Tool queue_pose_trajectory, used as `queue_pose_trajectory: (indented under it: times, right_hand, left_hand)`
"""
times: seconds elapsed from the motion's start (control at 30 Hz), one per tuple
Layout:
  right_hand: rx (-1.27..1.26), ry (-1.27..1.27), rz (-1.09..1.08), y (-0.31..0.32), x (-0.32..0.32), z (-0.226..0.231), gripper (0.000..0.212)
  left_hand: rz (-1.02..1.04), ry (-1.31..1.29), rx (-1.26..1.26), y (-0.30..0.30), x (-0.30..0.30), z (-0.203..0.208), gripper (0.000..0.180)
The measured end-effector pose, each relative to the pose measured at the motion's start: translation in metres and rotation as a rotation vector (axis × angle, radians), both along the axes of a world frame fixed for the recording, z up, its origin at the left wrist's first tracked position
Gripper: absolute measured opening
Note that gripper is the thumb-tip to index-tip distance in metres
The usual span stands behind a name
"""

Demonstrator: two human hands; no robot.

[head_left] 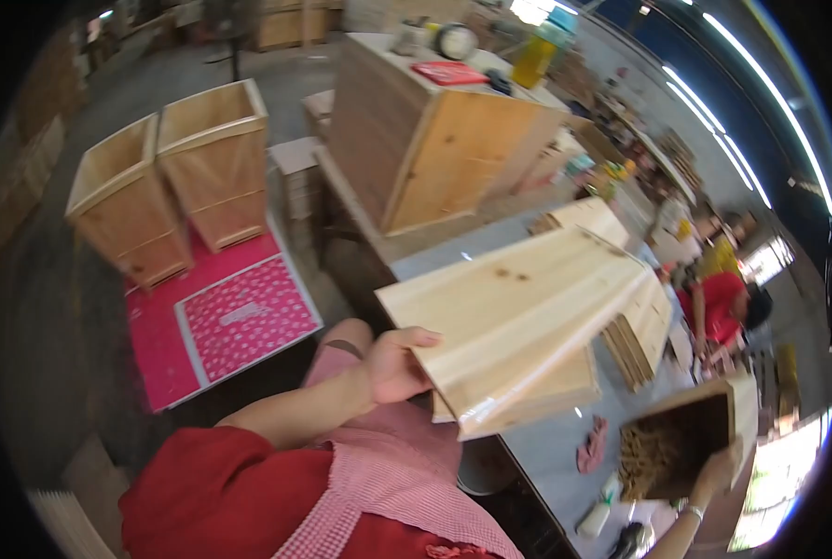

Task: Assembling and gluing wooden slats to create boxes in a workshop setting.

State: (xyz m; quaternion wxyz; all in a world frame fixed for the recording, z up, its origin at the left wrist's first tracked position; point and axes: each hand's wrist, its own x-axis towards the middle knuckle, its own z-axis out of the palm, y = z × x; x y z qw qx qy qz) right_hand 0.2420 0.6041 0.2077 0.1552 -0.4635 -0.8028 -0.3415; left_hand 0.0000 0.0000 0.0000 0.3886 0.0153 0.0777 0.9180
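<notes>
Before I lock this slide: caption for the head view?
Left grip holding a pale wooden panel, right grip at the rim of an open wooden box.

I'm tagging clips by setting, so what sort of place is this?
Probably a woodworking workshop: two open-topped, tapered wooden bins stand at left, the left hand holds a flat wooden panel, and an open wooden box sits at lower right.

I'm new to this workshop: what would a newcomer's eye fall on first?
Probably the large pale wooden panel in the left hand, spanning the centre. Next, the vivid pink board on the left, with two tapered wooden bins standing on it; then the open wooden box at lower right.
</notes>
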Motion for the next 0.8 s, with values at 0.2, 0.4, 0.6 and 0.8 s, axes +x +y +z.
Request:
queue_pose_trajectory:
  times: [0.2,0.4,0.6,0.8]
  right_hand:
    - [0.405,0.181,0.598,-0.096,-0.069,-0.065,0.046]
    - [-0.773,0.339,1.221,-0.367,-0.177,-0.251,0.078]
    - [-0.730,0.128,1.505,-0.408,-0.188,-0.246,0.082]
    - [-0.686,-0.050,1.646,-0.399,-0.204,-0.241,0.085]
  left_hand:
    - [-0.069,-0.045,0.023,-0.015,-0.013,-0.007,0.061]
    - [-0.099,-0.051,-0.032,-0.025,-0.013,0.003,0.062]
    - [-0.049,-0.049,-0.030,-0.058,0.003,0.000,0.063]
    - [-0.067,-0.077,0.003,-0.077,0.021,0.008,0.072]
